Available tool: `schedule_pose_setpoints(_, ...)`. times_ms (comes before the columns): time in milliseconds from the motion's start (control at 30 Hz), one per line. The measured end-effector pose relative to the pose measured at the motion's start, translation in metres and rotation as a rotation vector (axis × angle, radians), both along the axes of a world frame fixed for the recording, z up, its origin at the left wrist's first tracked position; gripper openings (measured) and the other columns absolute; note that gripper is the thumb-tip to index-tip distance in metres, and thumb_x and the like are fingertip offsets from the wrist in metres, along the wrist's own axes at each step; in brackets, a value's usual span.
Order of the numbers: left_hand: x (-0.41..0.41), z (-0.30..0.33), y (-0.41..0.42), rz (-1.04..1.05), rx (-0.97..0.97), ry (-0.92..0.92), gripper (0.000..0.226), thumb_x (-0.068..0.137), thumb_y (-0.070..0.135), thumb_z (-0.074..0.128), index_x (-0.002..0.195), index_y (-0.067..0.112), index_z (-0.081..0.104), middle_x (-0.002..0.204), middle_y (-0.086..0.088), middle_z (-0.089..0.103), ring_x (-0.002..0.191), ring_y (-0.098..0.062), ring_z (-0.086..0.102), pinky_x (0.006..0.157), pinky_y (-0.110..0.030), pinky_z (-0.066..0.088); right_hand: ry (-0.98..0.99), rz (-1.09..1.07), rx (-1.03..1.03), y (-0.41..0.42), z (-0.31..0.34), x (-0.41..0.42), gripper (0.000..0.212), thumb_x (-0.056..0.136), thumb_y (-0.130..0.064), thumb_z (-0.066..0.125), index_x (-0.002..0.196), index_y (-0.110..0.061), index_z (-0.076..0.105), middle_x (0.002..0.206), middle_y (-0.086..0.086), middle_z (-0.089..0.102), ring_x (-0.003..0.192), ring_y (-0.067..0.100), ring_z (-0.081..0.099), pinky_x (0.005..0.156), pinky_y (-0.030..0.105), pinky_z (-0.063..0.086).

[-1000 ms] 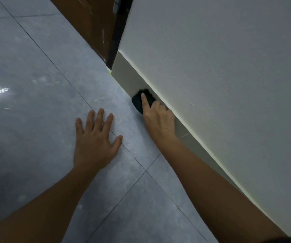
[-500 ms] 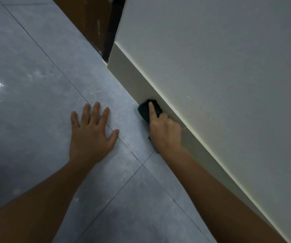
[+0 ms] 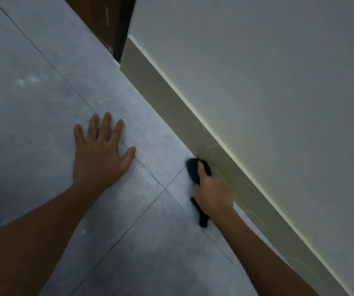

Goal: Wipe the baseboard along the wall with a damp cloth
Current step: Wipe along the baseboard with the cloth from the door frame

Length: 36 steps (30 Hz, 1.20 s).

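Note:
A pale cream baseboard [image 3: 163, 86] runs diagonally along the foot of the white wall [image 3: 267, 71]. My right hand [image 3: 213, 191] presses a dark cloth [image 3: 193, 169] against the baseboard where it meets the floor. One finger lies stretched over the cloth, and a loose dark tail of it hangs out below my wrist. My left hand [image 3: 101, 154] rests flat on the grey tile floor [image 3: 33, 107] with its fingers spread, holding nothing.
The baseboard ends at a wall corner at the top, beside a black strip [image 3: 122, 26] and a brown wooden door or panel [image 3: 99, 16]. Grey floor tiles with thin grout lines stretch to the left and towards me.
My right hand has slid the cloth back along the baseboard towards me, away from the corner. My left hand has stayed planted on the floor.

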<state>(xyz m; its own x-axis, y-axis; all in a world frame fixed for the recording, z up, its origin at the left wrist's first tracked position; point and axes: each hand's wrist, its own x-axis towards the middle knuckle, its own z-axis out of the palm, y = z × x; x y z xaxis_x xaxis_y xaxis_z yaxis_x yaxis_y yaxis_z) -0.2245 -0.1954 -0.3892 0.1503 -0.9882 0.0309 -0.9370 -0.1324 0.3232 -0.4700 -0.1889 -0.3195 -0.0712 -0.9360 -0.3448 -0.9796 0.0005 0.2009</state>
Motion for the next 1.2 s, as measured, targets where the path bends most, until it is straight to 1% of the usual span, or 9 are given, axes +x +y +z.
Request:
schedule_pose_setpoints(167, -0.002, -0.009, 0.011, -0.013, 0.033, -0.024, 0.070, 0.092, 0.060, 0.024, 0.151, 0.022, 0.017, 0.160, -0.012, 0.009, 0.147, -0.033, 0.005, 0.114, -0.055, 0.001, -0.099, 0.057, 0.001, -0.037, -0.005, 0.059, 0.067, 0.092, -0.018, 0.043, 0.151, -0.027, 0.013, 0.106, 0.014, 0.063, 0.083, 0.030, 0.058, 0.069, 0.035, 0.040)
schedule_pose_setpoints(267, -0.007, -0.006, 0.022, 0.027, 0.006, -0.016, 0.058, 0.097, 0.044, 0.025, 0.150, 0.021, 0.023, 0.159, -0.016, 0.010, 0.146, -0.035, 0.006, 0.115, -0.055, 0.000, -0.142, 0.082, -0.015, -0.050, -0.010, 0.086, 0.069, 0.090, -0.014, 0.044, 0.151, -0.022, 0.013, 0.112, 0.014, 0.062, 0.095, 0.032, 0.060, 0.070, 0.035, 0.039)
schedule_pose_setpoints(333, -0.029, 0.001, 0.032, 0.028, -0.047, 0.055, 0.055, 0.097, 0.035, 0.024, 0.148, 0.015, 0.028, 0.157, -0.019, 0.017, 0.145, -0.038, 0.010, 0.114, -0.056, 0.002, -0.151, 0.062, -0.035, -0.042, -0.012, 0.074, 0.072, 0.089, -0.012, 0.043, 0.152, -0.023, 0.011, 0.108, 0.014, 0.064, 0.088, 0.031, 0.060, 0.068, 0.035, 0.040)
schedule_pose_setpoints(467, -0.094, -0.002, 0.051, -0.118, 0.008, 0.114, 0.063, 0.093, 0.045, 0.018, 0.150, 0.017, 0.021, 0.158, -0.014, 0.016, 0.146, -0.033, 0.009, 0.115, -0.055, 0.004, -0.070, 0.071, -0.069, -0.001, -0.013, 0.016, 0.071, 0.090, -0.013, 0.040, 0.152, -0.028, 0.007, 0.095, 0.011, 0.065, 0.067, 0.025, 0.049, 0.062, 0.034, 0.042)
schedule_pose_setpoints(633, -0.107, -0.014, 0.055, -0.127, -0.007, 0.022, 0.070, 0.090, 0.056, 0.027, 0.150, 0.020, 0.020, 0.158, -0.015, 0.015, 0.145, -0.037, 0.011, 0.112, -0.060, 0.004, 0.072, 0.049, -0.118, 0.054, -0.020, -0.063, 0.066, 0.095, -0.017, 0.036, 0.150, -0.035, 0.004, 0.107, 0.012, 0.057, 0.079, 0.027, 0.060, 0.064, 0.036, 0.048)
schedule_pose_setpoints(800, -0.109, -0.009, 0.052, -0.123, 0.030, 0.016, 0.072, 0.089, 0.059, 0.024, 0.151, 0.023, 0.017, 0.159, -0.012, 0.012, 0.146, -0.034, 0.007, 0.113, -0.059, 0.004, 0.065, 0.196, -0.519, 0.026, -0.024, -0.043, 0.078, 0.064, -0.015, 0.076, 0.136, -0.027, 0.050, 0.068, 0.008, 0.058, 0.043, 0.017, 0.039, 0.039, 0.021, 0.026)
schedule_pose_setpoints(967, -0.108, -0.010, 0.053, -0.119, 0.028, 0.018, 0.073, 0.089, 0.060, 0.023, 0.152, 0.025, 0.011, 0.160, -0.010, 0.007, 0.147, -0.032, 0.003, 0.114, -0.058, 0.002, 0.153, 0.233, -0.387, 0.009, -0.027, -0.022, 0.075, 0.078, -0.021, 0.066, 0.145, -0.033, 0.033, 0.076, 0.008, 0.059, 0.049, 0.018, 0.050, 0.040, 0.022, 0.028)
schedule_pose_setpoints(1100, -0.110, -0.009, 0.051, -0.116, 0.018, 0.027, 0.072, 0.089, 0.058, 0.027, 0.151, 0.024, 0.017, 0.159, -0.011, 0.012, 0.146, -0.033, 0.007, 0.113, -0.059, 0.004, 0.183, 0.241, -0.335, 0.030, -0.025, -0.051, 0.073, 0.077, -0.018, 0.066, 0.142, -0.035, 0.038, 0.070, 0.006, 0.057, 0.045, 0.016, 0.032, 0.041, 0.021, 0.025)
schedule_pose_setpoints(1200, -0.109, -0.010, 0.051, -0.113, 0.022, 0.022, 0.072, 0.089, 0.058, 0.028, 0.151, 0.024, 0.018, 0.159, -0.011, 0.012, 0.146, -0.033, 0.007, 0.113, -0.059, 0.004, 0.154, 0.281, -0.486, 0.020, -0.015, -0.043, 0.070, 0.070, -0.014, 0.069, 0.136, -0.031, 0.050, 0.065, 0.007, 0.057, 0.044, 0.015, 0.027, 0.040, 0.020, 0.023)
